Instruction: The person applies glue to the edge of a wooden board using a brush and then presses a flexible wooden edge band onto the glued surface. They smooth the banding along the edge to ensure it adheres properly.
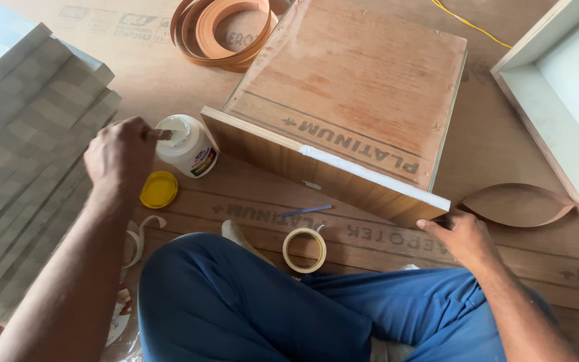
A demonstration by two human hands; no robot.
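The floor [517, 258] is covered with brown plywood sheets bearing printed lettering and dark ruled lines. At the left lies a pile of grey checkered sheets [25, 161], fanned and overlapping, with bright daylight falling on its top corner. A white-faced panel [564, 87] with a pale wood edge rests on the floor at the upper right. A thin yellow cord [470, 25] runs across the floor near the top. The light is soft and even.
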